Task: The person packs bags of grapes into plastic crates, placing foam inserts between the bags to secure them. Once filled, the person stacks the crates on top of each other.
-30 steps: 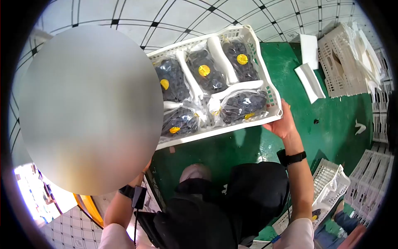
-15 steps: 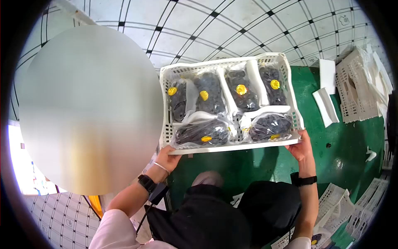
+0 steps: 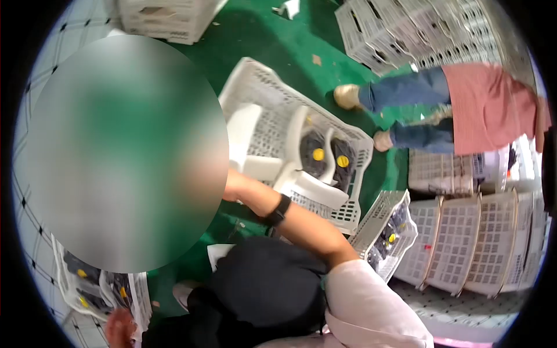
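My right hand (image 3: pixel 232 185) reaches to the near left side of a large white plastic crate (image 3: pixel 277 81); a blurred round patch hides its fingers. In that crate are curved white foam dividers (image 3: pixel 316 188) and two clear bags of dark grapes (image 3: pixel 314 155) with round yellow stickers. My left hand (image 3: pixel 120 327), smeared by motion, is at the near edge of another white crate (image 3: pixel 62 278) at the lower left, which holds bagged grapes (image 3: pixel 81 268). Whether its fingers grip the rim cannot be made out.
To the right, a small crate of bagged grapes (image 3: pixel 390 238) stands tilted beside several stacked crates (image 3: pixel 452 243). A person in a pink top (image 3: pixel 490 107) stands at the upper right, before more stacked crates (image 3: pixel 400 32). Another crate (image 3: pixel 168 20) is at the top left, on the green floor (image 3: pixel 243 35).
The view has swung to the right. Both hands held a full grape crate before; now my hands are far apart, the right by a partly filled crate. A person has come into view.
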Tool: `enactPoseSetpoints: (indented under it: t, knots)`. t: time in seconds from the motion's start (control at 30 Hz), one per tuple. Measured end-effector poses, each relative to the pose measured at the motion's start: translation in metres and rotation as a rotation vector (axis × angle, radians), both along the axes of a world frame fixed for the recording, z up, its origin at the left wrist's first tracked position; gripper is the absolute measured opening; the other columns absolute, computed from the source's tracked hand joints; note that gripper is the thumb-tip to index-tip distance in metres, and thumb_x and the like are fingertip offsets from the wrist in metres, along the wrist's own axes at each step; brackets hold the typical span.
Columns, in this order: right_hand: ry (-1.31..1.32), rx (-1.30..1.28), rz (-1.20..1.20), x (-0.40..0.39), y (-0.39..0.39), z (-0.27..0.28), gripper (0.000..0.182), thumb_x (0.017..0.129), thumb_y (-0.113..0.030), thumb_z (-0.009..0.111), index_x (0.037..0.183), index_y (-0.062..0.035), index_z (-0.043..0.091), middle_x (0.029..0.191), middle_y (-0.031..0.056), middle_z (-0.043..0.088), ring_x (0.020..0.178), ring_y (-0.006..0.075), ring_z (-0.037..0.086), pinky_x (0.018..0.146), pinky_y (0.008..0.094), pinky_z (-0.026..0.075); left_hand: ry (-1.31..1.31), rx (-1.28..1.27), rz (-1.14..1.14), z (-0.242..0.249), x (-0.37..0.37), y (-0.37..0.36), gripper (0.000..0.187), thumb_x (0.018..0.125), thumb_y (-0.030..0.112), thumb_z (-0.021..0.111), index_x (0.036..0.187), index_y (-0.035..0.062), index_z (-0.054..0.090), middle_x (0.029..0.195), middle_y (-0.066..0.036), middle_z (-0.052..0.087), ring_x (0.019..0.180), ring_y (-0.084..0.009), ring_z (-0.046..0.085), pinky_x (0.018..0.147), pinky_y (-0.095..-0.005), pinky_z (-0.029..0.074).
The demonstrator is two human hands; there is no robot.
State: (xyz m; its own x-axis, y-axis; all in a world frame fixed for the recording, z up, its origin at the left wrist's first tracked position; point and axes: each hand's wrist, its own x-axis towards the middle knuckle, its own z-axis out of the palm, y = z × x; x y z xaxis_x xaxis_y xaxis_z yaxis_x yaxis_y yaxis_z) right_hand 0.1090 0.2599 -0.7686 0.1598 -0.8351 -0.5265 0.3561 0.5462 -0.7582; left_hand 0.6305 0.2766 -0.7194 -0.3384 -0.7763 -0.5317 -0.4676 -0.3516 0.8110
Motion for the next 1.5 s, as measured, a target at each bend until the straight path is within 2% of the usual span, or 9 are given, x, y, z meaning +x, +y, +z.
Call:
enactPoseSetpoints:
  t: [0.17, 0.27, 0.37, 0.43, 0.77, 1.03, 1.13, 1.33, 1.5]
  knots:
    - [0.339, -0.039, -0.138, -0.073, 0.120, 0.021, 0.027, 0.090, -0.024, 0.059, 0.105, -0.0010, 0.063, 0.087, 0.0059, 0.065, 0.076, 0.0131, 0.061, 0.065, 0.0265, 0.050, -0.102, -0.144, -0.041, 0.071, -0.184, -0.099, 0.047, 0.092, 0.027, 0.055, 0.130, -0.0006, 0.048, 0.119, -0.009, 0.058, 0.104, -0.0146, 0.057, 0.086, -0.0274, 0.045]
    - [1.195, 0.276, -0.640, -0.150, 0.218, 0.029, 0.037, 0.082, -0.018, 0.064, 0.114, 0.0007, 0.058, 0.094, 0.0145, 0.064, 0.087, 0.0203, 0.062, 0.076, 0.0333, 0.050, 0.000, 0.008, -0.263, 0.042, -0.268, -0.120, 0.047, 0.093, 0.023, 0.052, 0.132, -0.0013, 0.042, 0.117, -0.008, 0.059, 0.104, -0.0142, 0.056, 0.086, -0.0283, 0.046]
    - [1.991, 0.365, -0.581, -0.215, 0.359, -0.064, 0.050, 0.079, -0.011, 0.061, 0.124, 0.0035, 0.046, 0.109, 0.0173, 0.059, 0.095, 0.0258, 0.060, 0.074, 0.0362, 0.051, -0.072, 0.255, -0.227, -0.030, -0.326, -0.125, 0.052, 0.090, 0.014, 0.057, 0.138, 0.0057, 0.038, 0.108, -0.007, 0.057, 0.091, -0.0138, 0.056, 0.075, -0.0280, 0.051]
    - [0.700, 0.317, -0.838, -0.212, 0.381, -0.083, 0.055, 0.078, -0.005, 0.058, 0.129, 0.0024, 0.040, 0.113, 0.0144, 0.057, 0.097, 0.0236, 0.057, 0.076, 0.0360, 0.050, -0.066, 0.601, -0.100, -0.067, -0.368, -0.109, 0.044, 0.089, 0.013, 0.053, 0.131, 0.0042, 0.040, 0.104, -0.008, 0.058, 0.092, -0.0213, 0.060, 0.075, -0.0382, 0.054]
    - [0.727, 0.110, -0.754, -0.163, 0.308, -0.093, 0.043, 0.076, 0.001, 0.058, 0.117, -0.0005, 0.043, 0.095, 0.0059, 0.052, 0.088, 0.0158, 0.053, 0.075, 0.0305, 0.049, 0.146, 0.212, 0.048, -0.070, -0.403, -0.205, 0.034, 0.082, 0.003, 0.046, 0.115, 0.0006, 0.046, 0.099, -0.015, 0.060, 0.085, -0.0266, 0.066, 0.069, -0.0373, 0.060]
    - [0.136, -0.108, -0.310, -0.099, 0.209, -0.086, 0.061, 0.086, -0.020, 0.065, 0.133, 0.0043, 0.035, 0.127, 0.0187, 0.050, 0.109, 0.0244, 0.057, 0.092, 0.0360, 0.047, 0.041, -0.009, 0.138, -0.077, -0.386, -0.268, 0.046, 0.083, 0.029, 0.060, 0.124, 0.0084, 0.048, 0.111, -0.010, 0.056, 0.094, -0.0212, 0.059, 0.073, -0.0308, 0.050]
    - [0.500, -0.220, 0.071, -0.111, 0.215, -0.028, 0.052, 0.088, -0.035, 0.057, 0.122, 0.0036, 0.050, 0.118, 0.0237, 0.057, 0.104, 0.0360, 0.058, 0.090, 0.0407, 0.046, -0.055, -0.416, 0.051, -0.052, -0.446, -0.231, 0.050, 0.084, 0.026, 0.060, 0.130, 0.0106, 0.049, 0.116, -0.007, 0.058, 0.101, -0.0173, 0.056, 0.084, -0.0296, 0.043]
    - [1.077, 0.094, -0.683, -0.179, 0.290, 0.054, 0.024, 0.084, -0.013, 0.061, 0.101, 0.0022, 0.063, 0.087, 0.0112, 0.067, 0.078, 0.0155, 0.064, 0.070, 0.0290, 0.051, 0.129, -0.150, -0.448, 0.017, -0.503, -0.149, 0.042, 0.086, 0.014, 0.057, 0.126, 0.0020, 0.050, 0.116, -0.010, 0.058, 0.109, -0.0169, 0.055, 0.093, -0.0283, 0.043]
    - [1.511, 0.357, -0.457, -0.219, 0.328, 0.014, 0.021, 0.078, -0.010, 0.063, 0.097, -0.0003, 0.064, 0.093, 0.0196, 0.061, 0.083, 0.0372, 0.058, 0.076, 0.0436, 0.047, 0.118, -0.096, -0.737, 0.055, -0.513, -0.099, 0.042, 0.085, 0.010, 0.058, 0.124, 0.0000, 0.051, 0.111, -0.012, 0.061, 0.103, -0.0175, 0.058, 0.092, -0.0283, 0.043]
